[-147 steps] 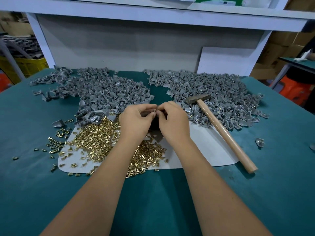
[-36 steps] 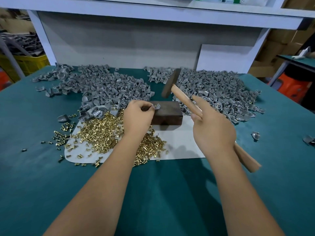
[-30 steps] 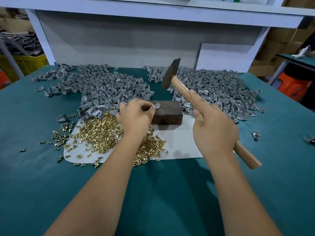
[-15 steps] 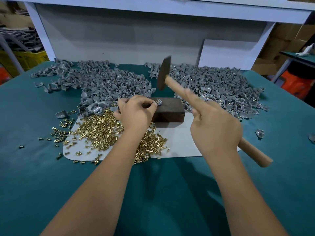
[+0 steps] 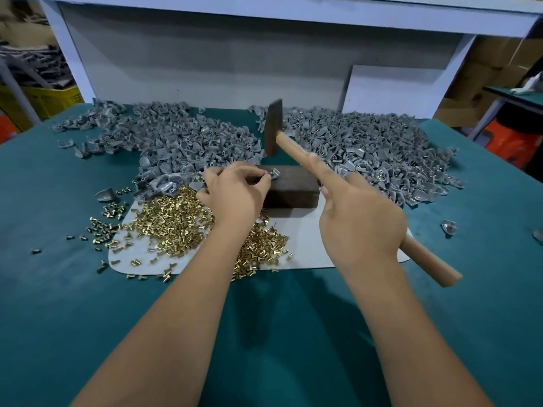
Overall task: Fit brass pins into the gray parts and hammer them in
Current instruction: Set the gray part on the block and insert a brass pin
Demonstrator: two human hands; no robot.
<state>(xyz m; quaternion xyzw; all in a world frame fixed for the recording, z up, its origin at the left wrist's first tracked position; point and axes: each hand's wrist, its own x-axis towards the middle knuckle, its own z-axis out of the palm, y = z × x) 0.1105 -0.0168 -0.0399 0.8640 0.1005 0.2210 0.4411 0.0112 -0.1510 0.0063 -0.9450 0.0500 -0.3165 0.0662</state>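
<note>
Gray part (image 5: 272,173) pinched on block (image 5: 289,189) by left fingers (image 5: 258,177); right fingers (image 5: 318,168) grip hammer (image 5: 296,155)

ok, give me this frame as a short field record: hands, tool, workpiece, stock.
left hand: pinches small gray part on dark rectangular block
right hand: grips wooden-handled hammer, index finger along the handle
hammer head: raised above the part, not touching
brass pins: loose heap on white mat
gray parts: two piles behind the block
surface: teal table
</note>
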